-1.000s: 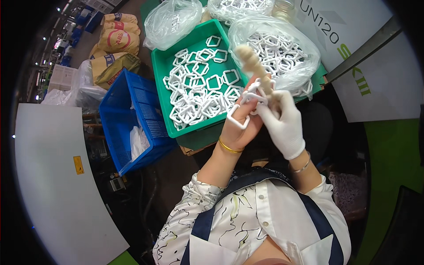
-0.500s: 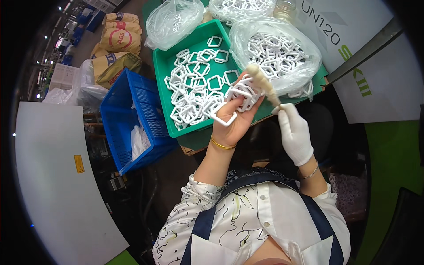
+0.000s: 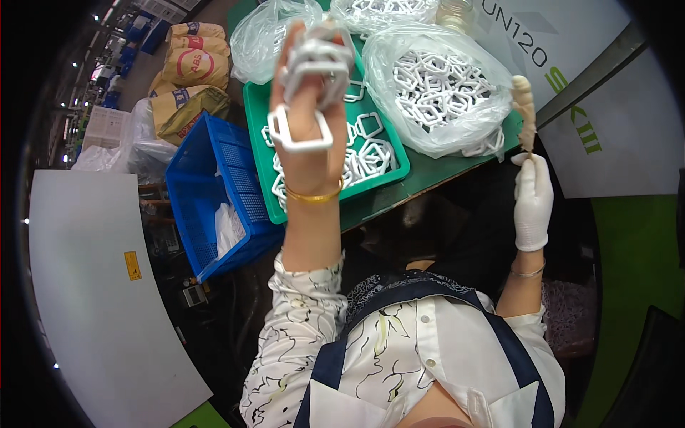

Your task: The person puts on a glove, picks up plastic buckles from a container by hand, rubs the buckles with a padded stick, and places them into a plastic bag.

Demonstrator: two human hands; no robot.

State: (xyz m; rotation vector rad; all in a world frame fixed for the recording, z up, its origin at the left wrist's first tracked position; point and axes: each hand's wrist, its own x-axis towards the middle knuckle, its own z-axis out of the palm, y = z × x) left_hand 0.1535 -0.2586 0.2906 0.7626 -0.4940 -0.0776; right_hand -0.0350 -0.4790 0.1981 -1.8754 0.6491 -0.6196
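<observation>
My left hand, bare with a gold bangle at its wrist, is raised over the green tray. Its fingers close round several white angular plastic rings; hand and rings are blurred by motion. One ring hangs near the thumb. More such rings lie loose in the tray, partly hidden by my arm. Out to the right, my white-gloved right hand pinches the thin lower end of a cream, lumpy-headed stick. The stick stands upright, away from the rings.
A clear plastic bag full of white rings sits right of the tray on the green tabletop. Further bags and a glass jar stand behind. A blue crate is at the left, with sacks beyond it.
My left hand has moved left and up over the tray with the rings. My right hand has drawn away to the right, taking the stick from the rings.
</observation>
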